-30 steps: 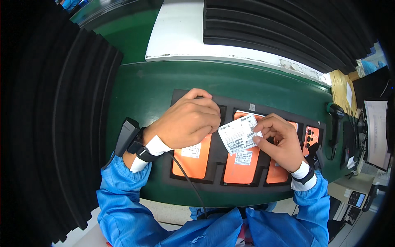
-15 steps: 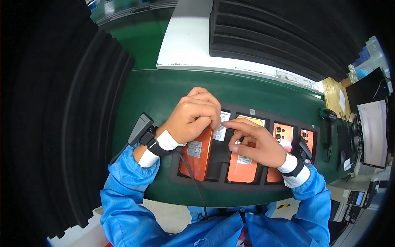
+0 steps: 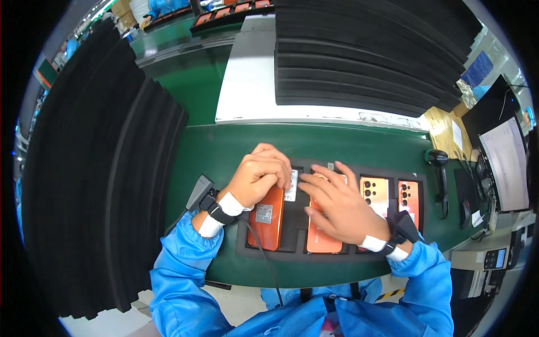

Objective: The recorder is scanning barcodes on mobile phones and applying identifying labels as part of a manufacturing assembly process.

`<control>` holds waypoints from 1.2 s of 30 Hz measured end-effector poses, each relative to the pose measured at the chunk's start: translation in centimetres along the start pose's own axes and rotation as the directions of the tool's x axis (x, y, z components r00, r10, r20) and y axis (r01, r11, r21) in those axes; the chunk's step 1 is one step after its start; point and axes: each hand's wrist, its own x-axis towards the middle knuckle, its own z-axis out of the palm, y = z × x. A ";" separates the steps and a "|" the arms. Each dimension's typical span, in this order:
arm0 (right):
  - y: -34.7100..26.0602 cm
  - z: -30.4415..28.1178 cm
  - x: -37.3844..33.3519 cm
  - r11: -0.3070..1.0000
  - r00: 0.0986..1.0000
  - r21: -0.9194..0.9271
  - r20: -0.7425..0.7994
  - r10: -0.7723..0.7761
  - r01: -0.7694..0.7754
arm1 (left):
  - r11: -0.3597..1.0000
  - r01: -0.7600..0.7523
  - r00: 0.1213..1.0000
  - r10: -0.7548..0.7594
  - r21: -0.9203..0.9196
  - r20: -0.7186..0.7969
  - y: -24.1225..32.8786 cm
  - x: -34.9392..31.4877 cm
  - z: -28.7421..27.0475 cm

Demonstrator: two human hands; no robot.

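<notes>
My left hand (image 3: 262, 175) is closed at the top end of the leftmost orange phone (image 3: 266, 224), which bears a pale label and rests at a slant in a black foam tray (image 3: 289, 238). A white printed label (image 3: 291, 185) shows just right of those curled fingers. Fingers spread, my right hand (image 3: 342, 209) hovers over a second orange phone (image 3: 324, 240) and hides its upper part. Two more orange phones lie to the right, a nearer one (image 3: 374, 191) and a far-right one (image 3: 409, 196), with their camera lenses showing.
Tall stacks of black foam trays stand on the left (image 3: 106, 168) and at the back (image 3: 365, 62), the latter on a white surface (image 3: 247, 84). A barcode scanner (image 3: 438, 163), mouse (image 3: 465, 214) and monitor (image 3: 505, 163) are at the right. A cable (image 3: 264, 255) hangs from my left wrist.
My right hand has opened from bent, bunched fingers to a spread hand, palm down. My left hand keeps its grip on the phone. The view has tilted upward, showing more background.
</notes>
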 end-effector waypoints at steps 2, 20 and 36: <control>1.0 -1.9 -2.6 1.000 0.999 0.020 -0.033 0.006 -0.005 | 0.998 0.042 0.996 -0.045 -0.043 -0.076 0.5 -0.1 0.0; 7.8 -5.8 -27.0 0.444 0.552 0.611 -0.014 0.834 -0.656 | 0.629 0.754 0.656 -0.710 0.189 -0.256 11.0 -11.8 1.3; 10.9 -31.5 -18.0 0.518 0.669 0.844 -0.465 0.580 0.138 | 0.944 0.041 0.860 -0.199 -0.326 -0.469 23.2 7.3 -9.3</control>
